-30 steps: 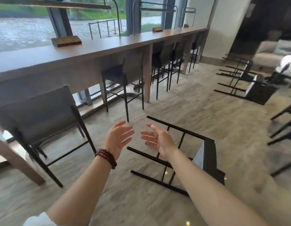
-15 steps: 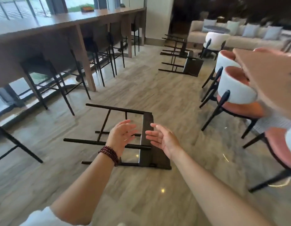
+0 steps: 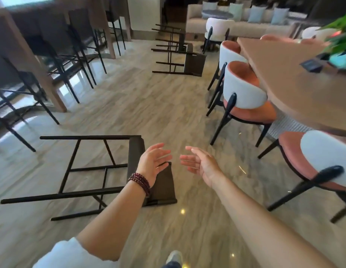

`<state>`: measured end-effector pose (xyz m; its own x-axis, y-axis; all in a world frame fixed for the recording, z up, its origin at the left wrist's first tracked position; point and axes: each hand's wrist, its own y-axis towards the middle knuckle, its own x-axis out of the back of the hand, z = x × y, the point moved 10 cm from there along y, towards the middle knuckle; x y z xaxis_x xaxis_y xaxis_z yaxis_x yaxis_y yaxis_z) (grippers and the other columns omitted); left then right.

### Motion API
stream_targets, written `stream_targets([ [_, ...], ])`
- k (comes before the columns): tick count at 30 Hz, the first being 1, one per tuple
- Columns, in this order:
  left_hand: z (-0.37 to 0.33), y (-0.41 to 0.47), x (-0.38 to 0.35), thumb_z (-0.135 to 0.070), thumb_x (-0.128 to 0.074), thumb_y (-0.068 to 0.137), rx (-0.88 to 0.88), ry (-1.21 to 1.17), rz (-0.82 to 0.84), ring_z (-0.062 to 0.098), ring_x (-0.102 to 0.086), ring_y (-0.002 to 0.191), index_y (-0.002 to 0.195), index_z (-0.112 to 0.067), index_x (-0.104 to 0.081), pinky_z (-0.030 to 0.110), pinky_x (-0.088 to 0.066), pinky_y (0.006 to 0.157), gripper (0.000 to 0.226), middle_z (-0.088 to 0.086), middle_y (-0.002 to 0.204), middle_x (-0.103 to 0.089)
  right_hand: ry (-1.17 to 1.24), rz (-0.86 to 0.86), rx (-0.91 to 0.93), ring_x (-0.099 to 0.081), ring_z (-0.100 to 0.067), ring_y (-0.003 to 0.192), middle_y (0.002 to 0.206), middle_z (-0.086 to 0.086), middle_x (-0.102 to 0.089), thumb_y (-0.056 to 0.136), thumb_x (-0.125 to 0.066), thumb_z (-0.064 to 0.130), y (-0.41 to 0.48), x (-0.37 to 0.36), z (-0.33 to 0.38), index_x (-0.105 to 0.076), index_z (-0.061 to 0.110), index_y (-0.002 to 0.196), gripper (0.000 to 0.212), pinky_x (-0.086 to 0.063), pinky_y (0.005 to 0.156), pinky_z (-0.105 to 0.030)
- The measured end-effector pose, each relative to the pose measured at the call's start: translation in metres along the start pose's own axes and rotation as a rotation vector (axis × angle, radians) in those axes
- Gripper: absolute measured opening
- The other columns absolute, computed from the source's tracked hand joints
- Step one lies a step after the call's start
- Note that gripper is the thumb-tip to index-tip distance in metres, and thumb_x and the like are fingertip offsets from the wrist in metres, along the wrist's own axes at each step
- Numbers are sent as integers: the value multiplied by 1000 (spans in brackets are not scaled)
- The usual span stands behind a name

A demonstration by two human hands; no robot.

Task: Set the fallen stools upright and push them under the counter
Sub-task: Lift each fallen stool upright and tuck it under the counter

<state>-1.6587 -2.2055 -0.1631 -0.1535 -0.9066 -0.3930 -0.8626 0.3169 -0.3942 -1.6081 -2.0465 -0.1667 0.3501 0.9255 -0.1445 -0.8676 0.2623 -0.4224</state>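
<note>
Left grip [image 3: 153, 165] and right grip [image 3: 201, 165] are hovering wide open, holding nothing, above the fallen stool [image 3: 134, 154] lying on the floor [image 3: 148, 105].

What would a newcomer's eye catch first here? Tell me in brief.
A black stool lies tipped on its side on the floor at lower left, with the open left hand and right hand hovering by its seat end. More fallen stools lie farther back at centre, while upright stools stand under the counter on the left.
</note>
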Motion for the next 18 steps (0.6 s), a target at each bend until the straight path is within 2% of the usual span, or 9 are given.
stream_targets([
  [7,5,89,-47,-13,-47,93,60,19,-43,26,-64,104,120,-15,-56,41,-47,96,29,12,115,-65,-17,4,-49,-70,-24,91,98,-10,-75,98,-47,25,89,43,31,-65,21,111,23,-52,75,-33],
  [10,7,121,-60,-13,-47,93,73,20,-82,27,-64,104,117,-15,-58,41,-47,96,27,12,114,-66,-29,23,-93,-70,-21,87,97,-9,-74,98,-46,25,125,58,37,-65,22,112,24,-52,72,-31],
  [14,11,167,-75,-14,-46,93,66,-2,-144,25,-65,102,120,-14,-57,41,-48,94,28,12,114,-66,-86,86,-127,-71,-20,87,98,-8,-74,98,-46,25,177,74,44,-65,21,112,24,-52,75,-31],
  [18,23,216,-92,-16,-45,95,47,-47,-223,25,-65,101,122,-13,-57,38,-50,89,29,13,117,-65,-151,182,-165,-70,-20,85,99,-10,-74,98,-44,25,238,90,50,-64,20,114,25,-50,71,-29],
])
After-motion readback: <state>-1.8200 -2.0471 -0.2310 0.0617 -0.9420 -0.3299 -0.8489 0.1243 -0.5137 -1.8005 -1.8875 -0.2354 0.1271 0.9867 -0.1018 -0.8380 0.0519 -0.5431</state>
